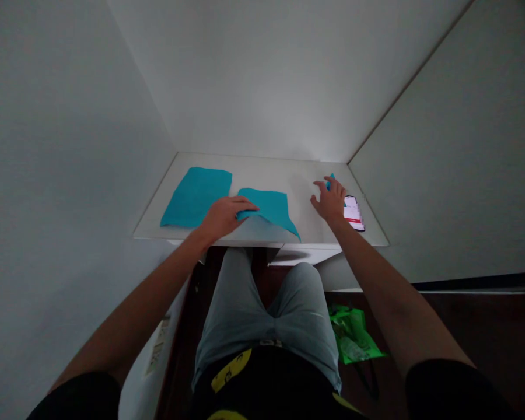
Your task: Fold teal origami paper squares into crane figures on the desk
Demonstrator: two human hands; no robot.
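Sheet (pixel 272 205) under left fingers (pixel 247 205), right fingers (pixel 321 186) well apart

Clock centred on view. Phone (pixel 352 211), screen lit with a red band, lies at 3 o'clock on white desk (pixel 297 175). Drawer (pixel 308 255) at 4, below desk's front edge. Green plastic bag (pixel 354 332) on dark floor (pixel 485 326), between 4 and 5. White wall (pixel 262 76) at 12.

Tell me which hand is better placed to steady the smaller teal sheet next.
Likely the left hand, which touches the left part of the smaller teal sheet; the right hand is off that sheet, near the phone.
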